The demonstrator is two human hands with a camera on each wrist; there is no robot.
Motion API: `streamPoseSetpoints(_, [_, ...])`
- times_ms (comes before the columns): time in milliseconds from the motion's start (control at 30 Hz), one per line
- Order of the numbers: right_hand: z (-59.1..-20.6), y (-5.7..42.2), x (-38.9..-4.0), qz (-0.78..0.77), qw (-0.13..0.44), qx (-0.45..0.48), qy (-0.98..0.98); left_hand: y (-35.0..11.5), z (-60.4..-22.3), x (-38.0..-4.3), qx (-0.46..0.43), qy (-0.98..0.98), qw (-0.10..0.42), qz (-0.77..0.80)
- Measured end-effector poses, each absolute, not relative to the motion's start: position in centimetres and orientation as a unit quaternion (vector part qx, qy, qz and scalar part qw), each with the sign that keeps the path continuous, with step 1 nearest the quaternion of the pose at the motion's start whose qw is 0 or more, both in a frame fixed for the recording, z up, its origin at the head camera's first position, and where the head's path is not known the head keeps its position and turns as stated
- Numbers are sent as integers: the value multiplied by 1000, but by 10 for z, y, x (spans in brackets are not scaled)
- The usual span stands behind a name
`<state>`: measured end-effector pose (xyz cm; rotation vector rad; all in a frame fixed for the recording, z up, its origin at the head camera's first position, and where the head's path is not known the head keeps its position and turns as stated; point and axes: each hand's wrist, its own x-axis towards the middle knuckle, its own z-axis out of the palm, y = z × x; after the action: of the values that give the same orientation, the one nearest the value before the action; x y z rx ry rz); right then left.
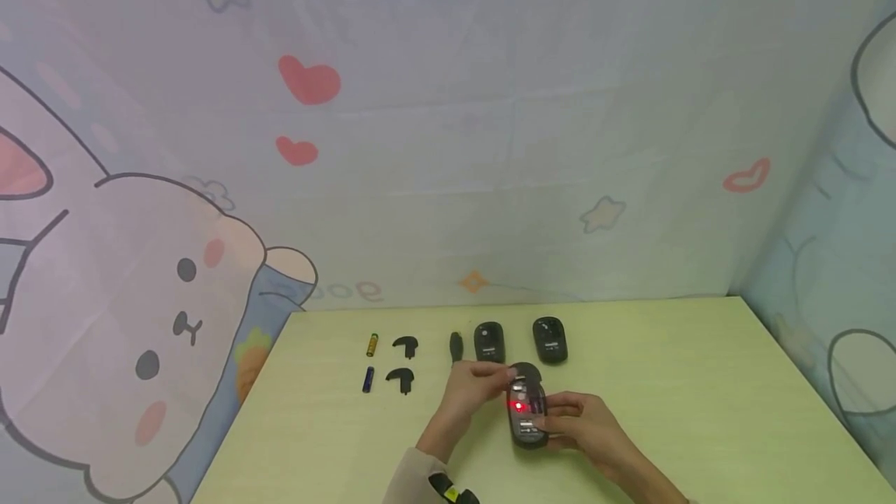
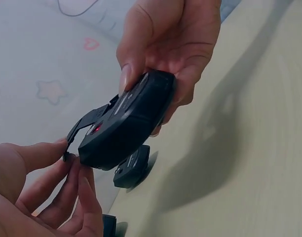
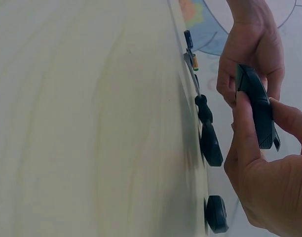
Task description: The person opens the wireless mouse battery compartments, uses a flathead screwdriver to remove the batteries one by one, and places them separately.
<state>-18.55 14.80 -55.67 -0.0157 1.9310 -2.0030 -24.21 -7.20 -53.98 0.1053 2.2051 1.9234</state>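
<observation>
A black computer mouse [image 1: 526, 418] is held off the table with its underside facing up, a red light glowing on it. My right hand [image 1: 591, 428] grips the mouse by its sides, thumb over the underside, as the left wrist view shows. At the mouse's far end, my left hand [image 1: 467, 391] pinches a thin black battery cover [image 2: 89, 120] between thumb and fingers. That cover slants up from the mouse's underside, its inner end still at the body. In the right wrist view the mouse [image 3: 262, 116] appears edge-on between both hands.
Two more black mice, one left [image 1: 489, 341] and one right [image 1: 550, 339], lie beyond my hands. Leftward are a screwdriver [image 1: 456, 345], two black covers, upper [image 1: 407, 344] and lower [image 1: 402, 378], a yellow-green battery [image 1: 372, 344] and a blue battery [image 1: 368, 379]. A printed cloth [image 1: 448, 201] hangs behind the table.
</observation>
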Motion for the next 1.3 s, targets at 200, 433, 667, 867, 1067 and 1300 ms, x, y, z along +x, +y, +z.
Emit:
streamPoseSetpoints(200, [-557, 145, -185, -704, 181, -1, 687, -77, -537, -244, 53, 742, 120, 658])
streamPoseSetpoints(433, [-559, 143, -182, -699, 181, 1, 692, -81, -531, -243, 39, 700, 117, 704])
streamPoseSetpoints(667, [-562, 143, -183, -709, 179, -9, 682, -90, -524, -244, 24, 683, 104, 723])
streamPoseSetpoints(867, [-561, 144, -183, -709, 182, -8, 681, -104, -520, -247, 11, 679, 111, 725])
streamPoseSetpoints(1067, [-559, 141, -181, -707, 183, -6, 684, -118, -519, -247, -5, 674, 125, 728])
streamPoseSetpoints(1300, [-559, 140, -180, -708, 189, -5, 681, -137, -523, -244, -19, 682, 123, 721])
